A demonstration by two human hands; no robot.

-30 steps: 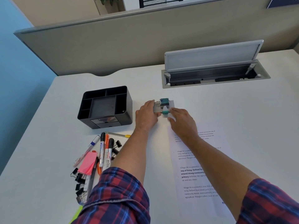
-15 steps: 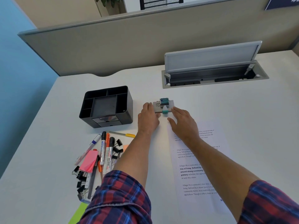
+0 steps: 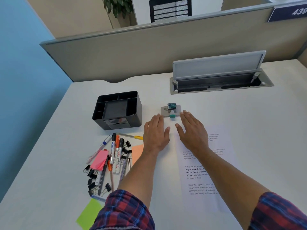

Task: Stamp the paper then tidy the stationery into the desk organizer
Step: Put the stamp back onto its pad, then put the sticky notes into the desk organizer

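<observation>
A grey ink pad [image 3: 166, 110] lies on the white desk with a small teal stamp [image 3: 172, 107] on it and a teal cap [image 3: 172, 115] at its near edge. My left hand [image 3: 155, 132] lies flat just short of the pad's left corner, fingers straight. My right hand [image 3: 192, 130] is flat too, near the pad's right side, its wrist over the printed paper [image 3: 204, 170]. Neither hand holds anything. The black desk organizer [image 3: 117, 110] stands to the left, its compartments bare.
A heap of markers [image 3: 116, 151], pens, black binder clips [image 3: 92, 175] and pink sticky notes [image 3: 99, 159] lies near the left forearm. Orange [image 3: 137, 151] and green [image 3: 89, 214] notes lie nearby. An open cable tray [image 3: 219, 83] sits at the back right.
Both hands have let go of the ink pad and drawn back toward me, fingers now straight. The camera view has tilted up slightly.
</observation>
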